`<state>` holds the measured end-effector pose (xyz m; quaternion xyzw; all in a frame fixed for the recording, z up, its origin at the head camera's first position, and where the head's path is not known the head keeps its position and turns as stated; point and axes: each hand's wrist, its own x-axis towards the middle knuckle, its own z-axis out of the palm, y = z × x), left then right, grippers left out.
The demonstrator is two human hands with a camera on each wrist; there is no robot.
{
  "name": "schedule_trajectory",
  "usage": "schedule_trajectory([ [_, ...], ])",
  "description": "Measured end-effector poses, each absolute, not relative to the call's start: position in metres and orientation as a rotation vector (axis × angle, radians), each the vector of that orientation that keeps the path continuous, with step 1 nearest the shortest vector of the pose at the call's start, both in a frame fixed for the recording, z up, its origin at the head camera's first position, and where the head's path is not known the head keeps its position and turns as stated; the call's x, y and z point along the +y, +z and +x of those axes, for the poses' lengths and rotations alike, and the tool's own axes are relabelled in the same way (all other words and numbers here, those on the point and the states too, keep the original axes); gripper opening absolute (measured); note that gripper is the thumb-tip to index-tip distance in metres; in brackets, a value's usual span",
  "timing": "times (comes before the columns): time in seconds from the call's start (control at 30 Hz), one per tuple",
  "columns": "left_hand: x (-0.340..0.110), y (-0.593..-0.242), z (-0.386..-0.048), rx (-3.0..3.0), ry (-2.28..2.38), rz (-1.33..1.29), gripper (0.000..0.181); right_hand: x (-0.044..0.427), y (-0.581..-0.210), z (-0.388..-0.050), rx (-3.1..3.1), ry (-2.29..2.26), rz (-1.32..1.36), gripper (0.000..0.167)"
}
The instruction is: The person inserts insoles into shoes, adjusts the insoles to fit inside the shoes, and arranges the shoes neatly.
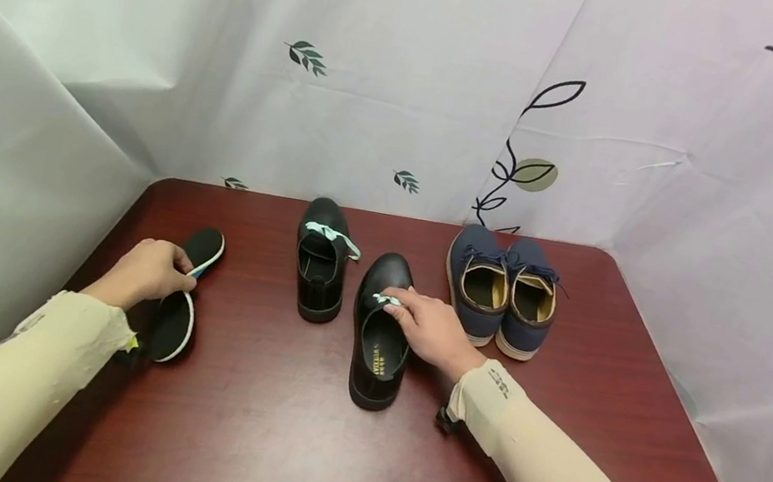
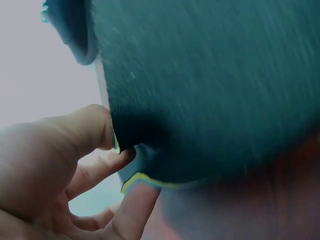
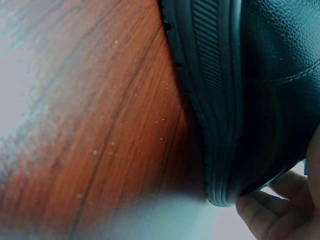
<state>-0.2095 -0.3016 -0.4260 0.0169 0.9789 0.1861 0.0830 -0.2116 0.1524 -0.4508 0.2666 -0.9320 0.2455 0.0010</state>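
Observation:
My left hand (image 1: 154, 272) pinches a black insole (image 1: 173, 325) with a pale edge near its middle, at the table's left side. In the left wrist view, the thumb and fingers nip the edge of the dark insole (image 2: 215, 90), which has a yellow and blue rim. My right hand (image 1: 433, 328) grips a black leather lace-up shoe (image 1: 390, 275) at its tongue and pale mint laces. The toe of this shoe points away from me, and gold lettering shows inside. The right wrist view has the dark sole and side of the shoe (image 3: 270, 100), with fingertips at its upper edge.
A second black shoe (image 1: 320, 264) with mint laces stands at the back, left of the gripped one. A pair of navy lace-up shoes (image 1: 524, 330) sits side by side at the back right. The reddish-brown table (image 1: 264, 441) is bordered by white printed curtains (image 1: 378, 105).

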Motion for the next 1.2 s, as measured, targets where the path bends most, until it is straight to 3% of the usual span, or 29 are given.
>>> schedule_trajectory([
  [0.23, -0.282, -0.419, -0.193, 2.841, 0.729, 0.064, 0.025, 0.152, -0.450, -0.212, -2.922, 0.760, 0.836, 0.034],
  [0.6, -0.239, -0.388, -0.162, 3.021, 0.845, 0.198, 0.005, 0.151, -0.449, -0.212, -2.931, 0.756, 0.824, 0.033],
  [0.97, -0.180, -0.367, -0.128, 2.934, 1.053, 0.422, 0.007, 0.151, -0.450, -0.211, -2.929, 0.758, 0.826, 0.033],
  [1.2, -0.143, -0.367, -0.110, 2.864, 1.057, 0.608, 0.020, 0.150, -0.449, -0.211, -2.926, 0.736, 0.820, 0.033],
])
